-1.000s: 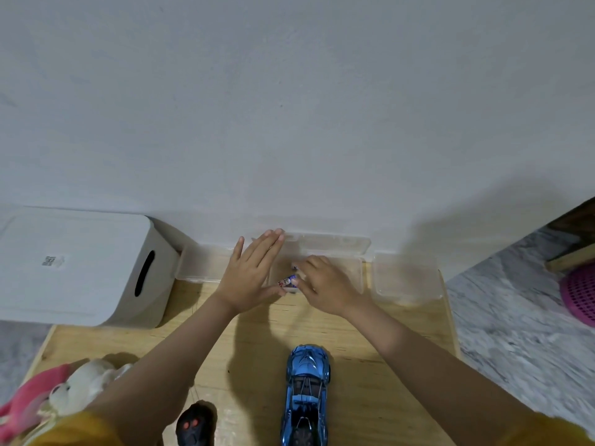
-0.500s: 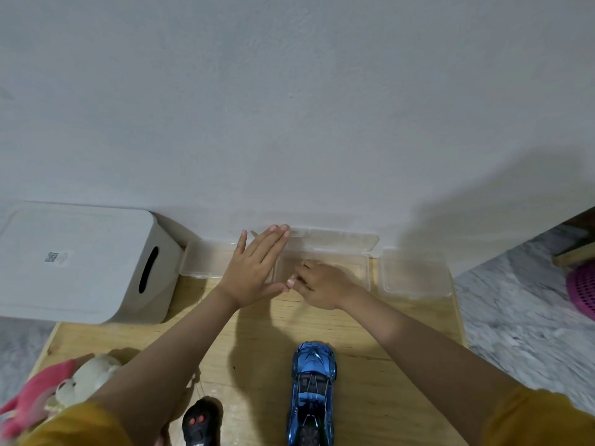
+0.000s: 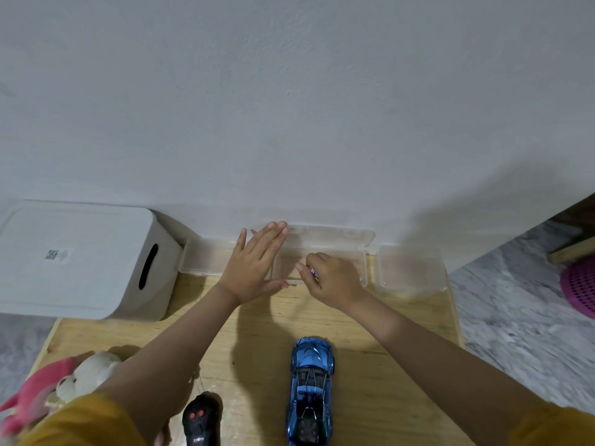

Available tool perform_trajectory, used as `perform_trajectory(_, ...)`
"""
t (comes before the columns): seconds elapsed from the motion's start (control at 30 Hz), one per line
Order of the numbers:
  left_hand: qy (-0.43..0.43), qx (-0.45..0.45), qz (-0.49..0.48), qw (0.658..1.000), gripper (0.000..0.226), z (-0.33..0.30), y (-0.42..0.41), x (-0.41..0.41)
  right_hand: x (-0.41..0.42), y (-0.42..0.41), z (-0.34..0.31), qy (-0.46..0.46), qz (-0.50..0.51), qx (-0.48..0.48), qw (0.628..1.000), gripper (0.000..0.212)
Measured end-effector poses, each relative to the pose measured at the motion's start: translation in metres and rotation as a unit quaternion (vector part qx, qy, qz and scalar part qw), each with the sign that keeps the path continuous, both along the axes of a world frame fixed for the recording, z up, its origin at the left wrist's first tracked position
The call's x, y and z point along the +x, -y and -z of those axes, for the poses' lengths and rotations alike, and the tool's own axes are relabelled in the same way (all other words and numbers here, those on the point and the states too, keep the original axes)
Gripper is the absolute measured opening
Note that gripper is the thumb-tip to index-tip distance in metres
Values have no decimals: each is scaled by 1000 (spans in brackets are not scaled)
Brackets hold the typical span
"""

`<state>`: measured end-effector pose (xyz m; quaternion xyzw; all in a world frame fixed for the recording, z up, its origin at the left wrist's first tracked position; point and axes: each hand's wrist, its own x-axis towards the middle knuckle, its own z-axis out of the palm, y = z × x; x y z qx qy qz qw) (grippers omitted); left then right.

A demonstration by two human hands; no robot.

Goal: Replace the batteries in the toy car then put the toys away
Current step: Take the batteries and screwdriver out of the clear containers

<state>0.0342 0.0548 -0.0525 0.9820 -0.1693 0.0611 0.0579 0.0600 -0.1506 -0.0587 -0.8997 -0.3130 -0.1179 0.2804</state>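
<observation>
A shiny blue toy car (image 3: 310, 386) stands on the wooden table (image 3: 380, 365) near the front, nose toward the wall. Its black remote (image 3: 201, 423) with red buttons lies to the left of it. At the wall stands an open clear plastic box (image 3: 338, 243), lid tipped back. My left hand (image 3: 254, 265) lies flat with straight fingers on the box's left side. My right hand (image 3: 331, 278) hovers over the box with fingers curled round a small battery (image 3: 313, 271), of which only a coloured tip shows.
Two more clear boxes flank the open one, the left clear box (image 3: 203, 255) and the right clear box (image 3: 410, 268). A white lidded bin (image 3: 80, 259) stands at the left. Plush toys (image 3: 64, 384) lie at the front left. A pink basket (image 3: 579, 284) sits on the floor right.
My right hand has shifted slightly right over the open box, still curled round the battery. The left hand stays flat on the box. The view has tilted a little.
</observation>
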Motion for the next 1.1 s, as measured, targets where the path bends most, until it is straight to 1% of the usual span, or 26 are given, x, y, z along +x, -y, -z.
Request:
perform_trajectory(0.07, -3, -4, -1, 1000, 101, -1, 1, 0, -11, 9, -1, 14, -16, -6, 1000, 37)
perform_trajectory(0.17, -12, 3, 1, 1000, 104, -2, 1, -1, -32, 28, 13, 30, -36, -64, 997, 39)
perform_trajectory(0.23, -16, 6, 2, 1000, 104, -4, 2, -1, -43, 41, 28, 21, -28, -99, 994, 39)
perform_trajectory(0.3, -18, 11, -1, 1000, 103, -5, 2, -1, -50, 48, 40, 15, -7, -114, 993, 39)
perform_trajectory(0.53, -32, 10, -7, 999, 103, -7, 4, -1, -50, 48, 59, -8, 31, -105, 994, 38)
perform_trajectory(0.7, -38, 6, -8, 999, 103, -7, 4, -1, -60, 45, 60, -14, 69, -145, 987, 36)
perform_trajectory(1.0, -44, 2, -9, 999, 104, -6, 3, -2, -64, 45, 58, -39, 73, -148, 985, 35)
perform_trajectory(1.1, -43, 3, -8, 999, 104, -7, 3, -2, -64, 46, 54, -50, 68, -135, 987, 35)
